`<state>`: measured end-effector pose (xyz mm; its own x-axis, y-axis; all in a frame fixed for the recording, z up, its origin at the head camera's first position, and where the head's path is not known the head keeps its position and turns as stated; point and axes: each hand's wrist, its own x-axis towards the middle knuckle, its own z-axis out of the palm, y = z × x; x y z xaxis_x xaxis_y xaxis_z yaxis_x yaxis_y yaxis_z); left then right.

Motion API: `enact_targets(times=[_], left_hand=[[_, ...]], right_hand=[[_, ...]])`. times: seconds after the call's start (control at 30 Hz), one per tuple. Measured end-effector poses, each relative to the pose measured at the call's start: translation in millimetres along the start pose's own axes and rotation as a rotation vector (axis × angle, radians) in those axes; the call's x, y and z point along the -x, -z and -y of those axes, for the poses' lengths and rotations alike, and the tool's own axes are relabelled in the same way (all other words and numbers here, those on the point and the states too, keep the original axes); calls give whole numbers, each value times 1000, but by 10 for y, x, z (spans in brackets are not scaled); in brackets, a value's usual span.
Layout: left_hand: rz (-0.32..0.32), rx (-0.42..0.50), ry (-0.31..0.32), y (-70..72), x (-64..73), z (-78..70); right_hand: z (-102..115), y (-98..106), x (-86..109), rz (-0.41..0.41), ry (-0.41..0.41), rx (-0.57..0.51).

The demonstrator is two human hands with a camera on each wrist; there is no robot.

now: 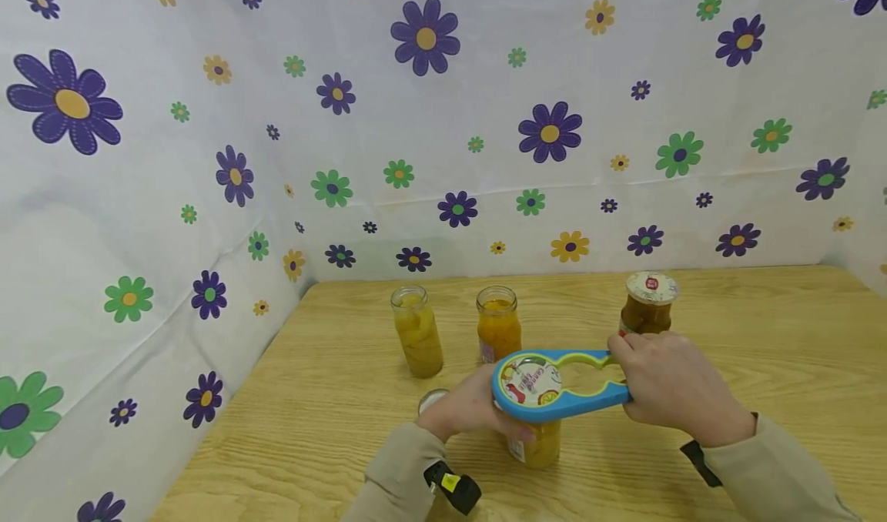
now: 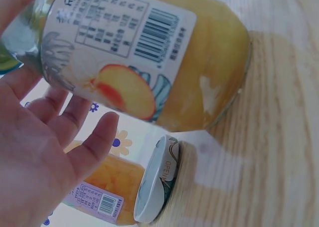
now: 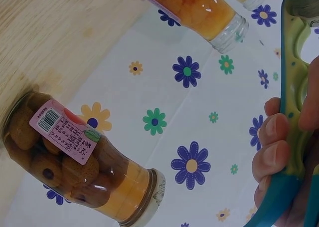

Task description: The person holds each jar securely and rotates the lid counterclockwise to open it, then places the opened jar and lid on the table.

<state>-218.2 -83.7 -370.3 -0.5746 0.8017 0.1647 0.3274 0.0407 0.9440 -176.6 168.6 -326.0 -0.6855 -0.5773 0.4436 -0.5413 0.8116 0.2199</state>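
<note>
My left hand [image 1: 471, 406] holds a glass jar [image 1: 543, 446] of yellow fruit around its upper part. Its label, with a peach picture and barcode, shows in the left wrist view, where the jar's base [image 2: 234, 87] is at the wooden table. A blue and green jar opener [image 1: 589, 405] lies over the jar's printed lid [image 1: 530, 379], the lid showing through its largest ring. The opener's handle end is gripped by my right hand [image 1: 675, 383], fingers curled round it. Beside my left hand lies a loose lid [image 2: 158, 179], partly hidden in the head view.
Two jars without lids, one of pale yellow fruit [image 1: 420, 341] and one of orange fruit [image 1: 497, 329], stand behind the hands. A lidded jar of brown contents [image 3: 75, 157] stands beyond my right hand. A flowered cloth [image 1: 443, 122] hangs behind the wooden table [image 1: 312, 429].
</note>
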Motion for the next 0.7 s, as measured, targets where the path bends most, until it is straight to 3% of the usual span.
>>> enact_targets(times=[0.17,0.37,0.7], left_hand=[[-2,-1,20,12,16,-12],[-8,83,21,40,36,-11],[51,116,34,83,59,-19]], right_hand=[[-5,-3,1,-8,5,-5],[-8,-2,-5,-10,10,-9],[-14,8,-5,-6,26,-9]])
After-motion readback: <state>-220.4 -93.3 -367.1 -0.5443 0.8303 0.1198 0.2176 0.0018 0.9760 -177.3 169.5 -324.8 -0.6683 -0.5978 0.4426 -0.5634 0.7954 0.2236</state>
